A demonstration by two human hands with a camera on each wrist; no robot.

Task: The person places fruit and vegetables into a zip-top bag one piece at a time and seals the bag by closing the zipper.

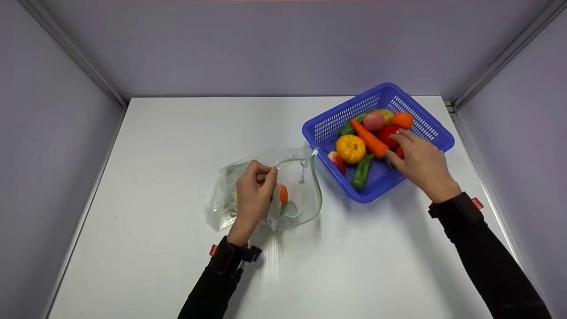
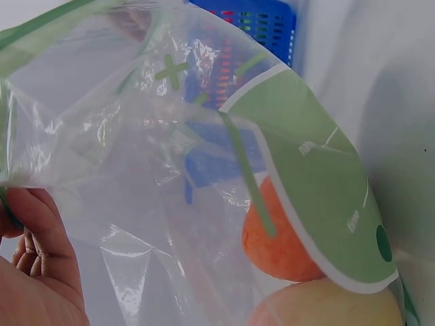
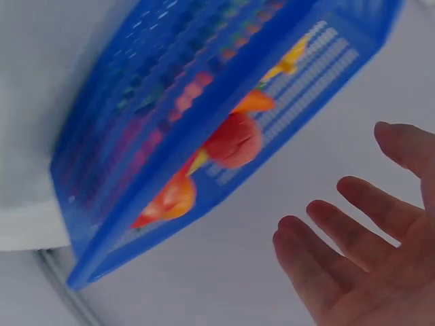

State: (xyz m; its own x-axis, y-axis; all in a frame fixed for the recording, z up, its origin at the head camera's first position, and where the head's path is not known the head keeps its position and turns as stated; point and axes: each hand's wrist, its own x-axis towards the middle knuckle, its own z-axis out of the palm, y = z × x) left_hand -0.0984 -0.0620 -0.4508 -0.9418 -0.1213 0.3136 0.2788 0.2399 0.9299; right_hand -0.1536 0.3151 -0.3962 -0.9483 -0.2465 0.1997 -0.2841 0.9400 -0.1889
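Left hand pinches bag: likely light, limp, slick; grip green rim. Right hand over basket, fingers apart; contact unclear.

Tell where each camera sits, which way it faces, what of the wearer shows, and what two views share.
Head: on the head, facing forward and down at bag and basket; left hand, right hand and sleeves show.
Left wrist: on that wrist, facing bag, basket beyond; left hand partly shows.
Right wrist: on that wrist, facing the basket; right hand partly shows.
Head and left wrist share bag and basket.
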